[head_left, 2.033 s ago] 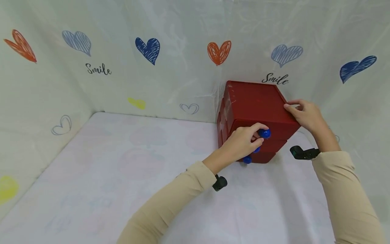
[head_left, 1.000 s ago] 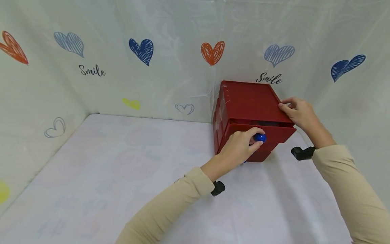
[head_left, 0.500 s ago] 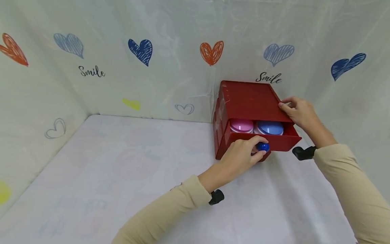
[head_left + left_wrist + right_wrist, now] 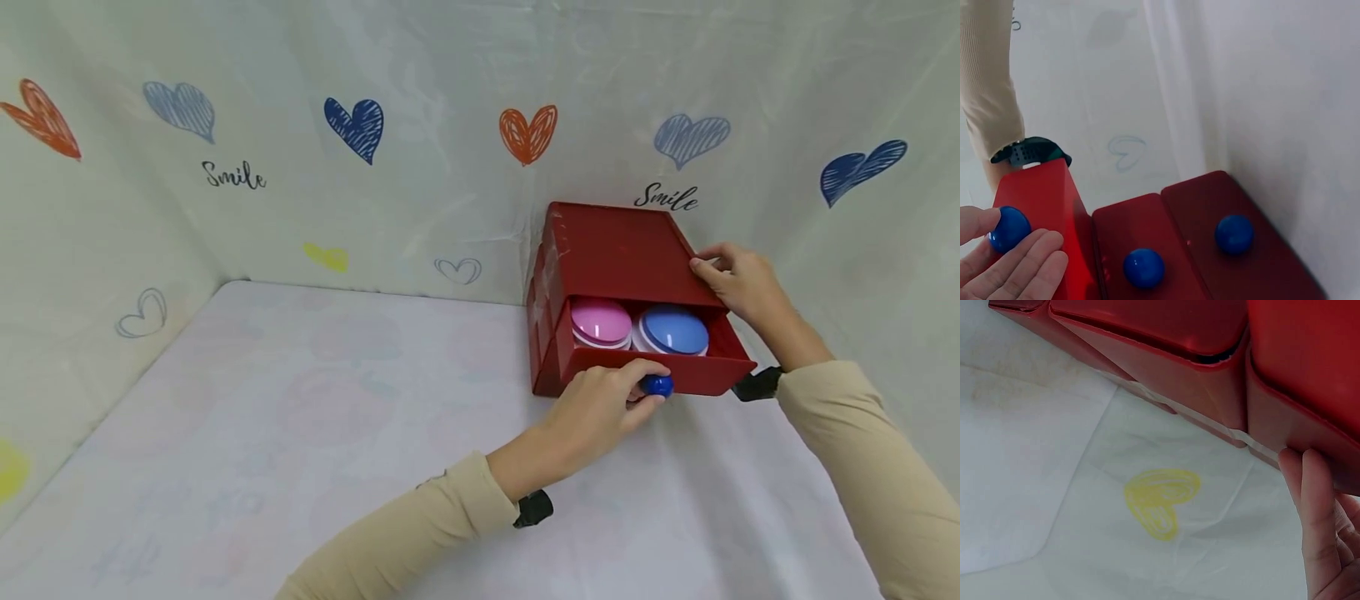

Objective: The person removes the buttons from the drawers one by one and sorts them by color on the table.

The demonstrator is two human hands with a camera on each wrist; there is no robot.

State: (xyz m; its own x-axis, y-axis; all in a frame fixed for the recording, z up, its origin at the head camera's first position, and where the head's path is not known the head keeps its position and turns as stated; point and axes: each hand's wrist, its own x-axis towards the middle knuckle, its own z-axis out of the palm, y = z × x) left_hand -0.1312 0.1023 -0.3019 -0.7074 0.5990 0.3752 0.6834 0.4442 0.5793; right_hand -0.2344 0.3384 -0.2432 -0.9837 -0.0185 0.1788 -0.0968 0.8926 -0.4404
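A red drawer cabinet (image 4: pixel 633 250) stands against the back wall with its top drawer (image 4: pixel 693 372) pulled out. Thumb and fingers of my left hand (image 4: pixel 596 408) pinch the blue knob (image 4: pixel 657 385) on that drawer's front. A pink round lid (image 4: pixel 602 322) and a blue round lid (image 4: pixel 675 330) show on white-rimmed containers side by side in the drawer. My right hand (image 4: pixel 742 279) touches the cabinet's upper right edge, and in the right wrist view its extended fingers (image 4: pixel 1317 506) press the cabinet's side.
The left wrist view shows two lower drawers, pushed in, with a middle knob (image 4: pixel 1144 268) and a bottom knob (image 4: pixel 1234 235). A white cloth covers the table (image 4: pixel 300 417). Behind stands a pale curtain (image 4: pixel 442 67) printed with hearts and lettering.
The top drawer has slid out toward me with my left hand on its knob, uncovering the pink and blue lids. My right hand stays at the cabinet's edge.
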